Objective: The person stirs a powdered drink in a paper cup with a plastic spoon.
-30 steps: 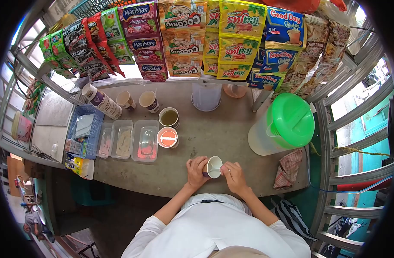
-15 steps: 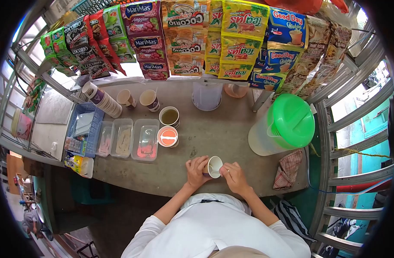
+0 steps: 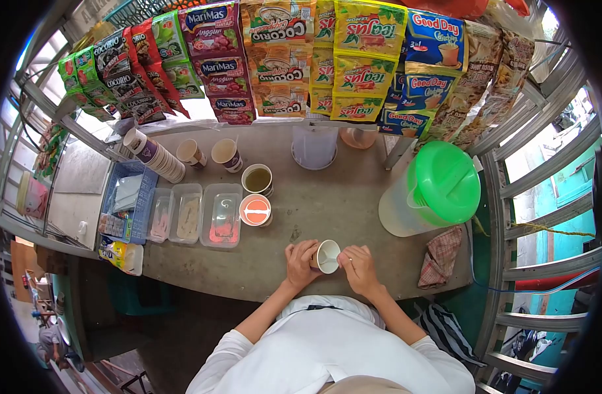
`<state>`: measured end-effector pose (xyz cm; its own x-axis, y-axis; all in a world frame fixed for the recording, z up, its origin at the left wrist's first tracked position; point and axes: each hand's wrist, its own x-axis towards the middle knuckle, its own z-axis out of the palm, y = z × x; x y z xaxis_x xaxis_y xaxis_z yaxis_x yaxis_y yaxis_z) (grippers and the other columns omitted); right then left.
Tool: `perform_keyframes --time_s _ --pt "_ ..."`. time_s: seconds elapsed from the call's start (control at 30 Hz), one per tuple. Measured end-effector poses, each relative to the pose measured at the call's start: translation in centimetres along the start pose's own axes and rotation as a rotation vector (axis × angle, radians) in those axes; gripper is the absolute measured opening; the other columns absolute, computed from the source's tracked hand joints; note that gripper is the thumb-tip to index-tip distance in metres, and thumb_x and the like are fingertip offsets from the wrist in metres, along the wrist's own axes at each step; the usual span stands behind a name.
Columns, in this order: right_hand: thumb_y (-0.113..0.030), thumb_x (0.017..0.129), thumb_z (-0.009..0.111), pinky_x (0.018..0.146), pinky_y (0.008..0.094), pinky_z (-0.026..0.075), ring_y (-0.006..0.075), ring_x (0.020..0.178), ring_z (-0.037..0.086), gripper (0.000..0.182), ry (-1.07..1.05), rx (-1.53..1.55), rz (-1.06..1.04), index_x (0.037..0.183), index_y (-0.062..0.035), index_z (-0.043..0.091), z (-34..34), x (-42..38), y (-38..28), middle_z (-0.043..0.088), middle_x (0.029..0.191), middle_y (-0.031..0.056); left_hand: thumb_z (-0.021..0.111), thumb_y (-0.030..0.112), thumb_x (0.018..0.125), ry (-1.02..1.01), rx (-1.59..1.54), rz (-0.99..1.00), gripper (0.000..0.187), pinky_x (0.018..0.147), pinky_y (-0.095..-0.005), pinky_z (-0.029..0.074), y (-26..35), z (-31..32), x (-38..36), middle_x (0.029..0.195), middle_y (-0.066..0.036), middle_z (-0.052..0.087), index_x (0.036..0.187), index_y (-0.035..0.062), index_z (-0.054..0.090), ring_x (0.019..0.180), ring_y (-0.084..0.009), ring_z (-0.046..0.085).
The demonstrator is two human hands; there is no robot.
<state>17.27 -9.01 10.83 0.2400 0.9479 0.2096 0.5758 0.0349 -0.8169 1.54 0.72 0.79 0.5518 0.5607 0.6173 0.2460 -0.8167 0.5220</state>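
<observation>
A paper cup [image 3: 328, 257] is held by my left hand [image 3: 302, 262], whose fingers wrap its left side near the table's front edge. Its mouth leans toward my view and the inside looks pale. My right hand [image 3: 359, 268] pinches the handle of a small pale spoon [image 3: 330, 263] that reaches into the cup from the right; the spoon's lower end is hard to make out. Further up and left, a cup of orange-pink drink [image 3: 255, 209] has a pale strip across its top. Right behind that stands a cup of brownish-green liquid [image 3: 257, 179].
Clear plastic tubs [image 3: 221, 223] and a blue basket [image 3: 127, 197] sit at left, with stacked paper cups [image 3: 158, 157] behind. To the right are a green-lidded pitcher [image 3: 432, 190] and a checked cloth [image 3: 440, 257]. Drink sachets [image 3: 278, 59] hang along the back above the table.
The cup has shifted very slightly right, and its mouth faces my view a little more. My right hand has moved a touch with the spoon. Everything else stays in place.
</observation>
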Motion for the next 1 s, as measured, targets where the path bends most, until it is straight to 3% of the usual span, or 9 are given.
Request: perform_keyframes --time_s 1.0 --pt "-0.018 0.097 0.046 0.069 0.037 0.034 0.0267 0.068 0.052 0.029 0.031 -0.006 -0.025 0.074 -0.004 0.057 0.04 -0.14 -0.11 0.056 0.069 0.009 0.09 0.037 0.046 -0.006 -0.016 -0.004 0.094 0.083 -0.0417 0.031 0.17 -0.28 0.09 0.121 -0.005 0.059 0.126 0.016 0.046 0.103 -0.0223 0.06"
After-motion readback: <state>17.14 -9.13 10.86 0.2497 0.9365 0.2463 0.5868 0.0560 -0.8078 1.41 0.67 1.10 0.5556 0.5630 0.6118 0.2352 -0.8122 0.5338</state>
